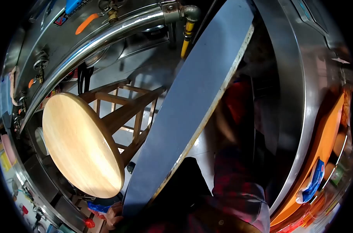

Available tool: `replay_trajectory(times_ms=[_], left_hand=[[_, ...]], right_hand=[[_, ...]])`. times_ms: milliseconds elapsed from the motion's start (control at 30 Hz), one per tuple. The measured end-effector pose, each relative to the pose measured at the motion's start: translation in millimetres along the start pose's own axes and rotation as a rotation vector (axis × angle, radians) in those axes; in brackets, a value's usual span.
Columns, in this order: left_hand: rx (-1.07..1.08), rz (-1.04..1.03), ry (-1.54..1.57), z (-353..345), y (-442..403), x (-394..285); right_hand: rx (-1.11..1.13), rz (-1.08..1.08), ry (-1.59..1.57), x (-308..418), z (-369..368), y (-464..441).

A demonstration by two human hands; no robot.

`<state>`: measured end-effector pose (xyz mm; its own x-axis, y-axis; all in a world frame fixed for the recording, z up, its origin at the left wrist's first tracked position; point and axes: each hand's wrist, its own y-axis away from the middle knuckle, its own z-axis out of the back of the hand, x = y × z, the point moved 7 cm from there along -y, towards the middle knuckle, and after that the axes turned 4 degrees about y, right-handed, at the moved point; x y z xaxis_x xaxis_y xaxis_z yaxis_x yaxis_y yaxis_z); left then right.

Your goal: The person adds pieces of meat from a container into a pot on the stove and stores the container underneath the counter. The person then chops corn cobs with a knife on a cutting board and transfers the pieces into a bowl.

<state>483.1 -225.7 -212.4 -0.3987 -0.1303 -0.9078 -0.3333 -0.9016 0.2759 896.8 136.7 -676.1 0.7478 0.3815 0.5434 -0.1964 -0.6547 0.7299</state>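
A long blue-grey panel (188, 101) with a worn, pale edge stands at a slant through the middle of the view. At its lower left end my left hand (113, 215) grips the side of the panel, its fingers partly seen. My right arm, in a dark red checked sleeve, reaches up along the panel's right side. Only dim, blurred skin of my right hand (226, 126) shows in shadow there, and its fingers are hidden. Left of the panel is a round wooden stool (83, 145), its legs pointing away toward the floor.
A steel counter with a thick pipe (106, 35) and orange-handled valves (86, 24) runs along the upper left. A yellow gas fitting (187, 39) hangs near the panel's top. At right, a curved steel edge (297, 155) borders an orange board (320, 155) with a blue packet (313, 182).
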Motion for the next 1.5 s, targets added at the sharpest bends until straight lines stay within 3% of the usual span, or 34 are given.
replay_trajectory(times_ms=[233, 367, 1500], left_hand=[[-0.012, 0.214, 0.029, -4, -7, 13], [-0.006, 0.258, 0.031, -8, -10, 15], [-0.006, 0.38, 0.078, -11, -27, 40]], right_hand=[[-0.105, 0.474, 1.225, 30, -18, -7], [-0.116, 0.545, 1.625, 22, -34, -28], [-0.083, 0.7, 1.98, 59, -30, -19]])
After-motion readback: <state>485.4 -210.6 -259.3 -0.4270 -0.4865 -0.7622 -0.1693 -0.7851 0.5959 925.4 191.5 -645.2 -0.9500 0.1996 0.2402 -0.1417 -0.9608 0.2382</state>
